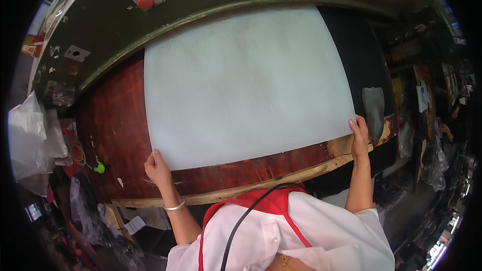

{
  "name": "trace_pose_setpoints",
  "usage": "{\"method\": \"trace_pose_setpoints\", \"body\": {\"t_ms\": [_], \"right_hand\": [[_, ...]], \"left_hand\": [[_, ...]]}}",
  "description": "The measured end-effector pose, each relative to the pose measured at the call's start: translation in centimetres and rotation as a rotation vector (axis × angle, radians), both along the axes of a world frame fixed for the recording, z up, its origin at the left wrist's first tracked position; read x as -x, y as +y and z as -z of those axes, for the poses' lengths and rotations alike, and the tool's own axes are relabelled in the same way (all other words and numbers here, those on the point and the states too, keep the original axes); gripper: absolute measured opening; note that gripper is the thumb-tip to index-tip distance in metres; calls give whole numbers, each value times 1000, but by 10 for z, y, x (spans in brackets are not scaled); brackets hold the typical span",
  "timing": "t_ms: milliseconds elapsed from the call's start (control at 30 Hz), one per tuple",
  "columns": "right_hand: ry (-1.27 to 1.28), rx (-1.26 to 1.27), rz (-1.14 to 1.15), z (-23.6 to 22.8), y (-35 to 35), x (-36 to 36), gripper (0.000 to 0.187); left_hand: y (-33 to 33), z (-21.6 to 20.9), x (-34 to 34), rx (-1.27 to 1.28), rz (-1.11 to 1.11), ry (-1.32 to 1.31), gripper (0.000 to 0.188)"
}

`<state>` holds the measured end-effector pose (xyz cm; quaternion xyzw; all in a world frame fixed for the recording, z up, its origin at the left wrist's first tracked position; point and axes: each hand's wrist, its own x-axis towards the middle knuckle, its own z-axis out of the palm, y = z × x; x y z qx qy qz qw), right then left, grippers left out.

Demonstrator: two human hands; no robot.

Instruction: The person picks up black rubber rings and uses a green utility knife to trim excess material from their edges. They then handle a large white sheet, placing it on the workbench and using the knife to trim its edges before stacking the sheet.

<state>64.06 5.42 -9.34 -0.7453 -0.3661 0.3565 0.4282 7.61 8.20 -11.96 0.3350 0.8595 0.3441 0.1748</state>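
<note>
A large white sheet (246, 90) with faint grey smudges lies across a reddish-brown wooden work surface (115, 120). At its near left corner, my left hand (158, 168) pinches the edge, thumb on top. My right hand (359, 138) grips the near right corner the same way. The fingers under the sheet are hidden on both sides. Just right of my right hand rests a grey, elongated, rounded piece (373, 113), whose kind I cannot make out.
Behind the sheet rises a dark green machine body (201, 0) with a red push button (145, 2). A black panel (346, 45) borders the sheet on the right. Clear plastic bags (35, 138) hang at the left, near a bright green clip-like item (99, 165). Another person (454, 120) is at far right.
</note>
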Motion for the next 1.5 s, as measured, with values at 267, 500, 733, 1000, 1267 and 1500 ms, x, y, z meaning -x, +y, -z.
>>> {"method": "trace_pose_setpoints", "body": {"t_ms": [267, 500, 733, 1000, 1267, 1500], "right_hand": [[171, 252, -34, -30, -3, -7, 52], [352, 214, 140, -35, -78, 53, 26], [396, 112, 310, -81, -159, 106, 22], [502, 165, 384, -83, -207, 159, 29], [444, 190, 433, -84, -223, 185, 37], [348, 72, 358, -105, -216, 154, 31]], "left_hand": [[-14, -4, 4, 4, 53, 128, 34], [-33, -32, 75, -175, 118, -353, 32], [-91, -67, 127, -240, -18, -536, 36], [-94, -22, 161, -769, -243, -1224, 51], [-102, 2, 158, -1142, 210, -1640, 46], [-105, -35, 135, -1277, 364, -1975, 8]]}}
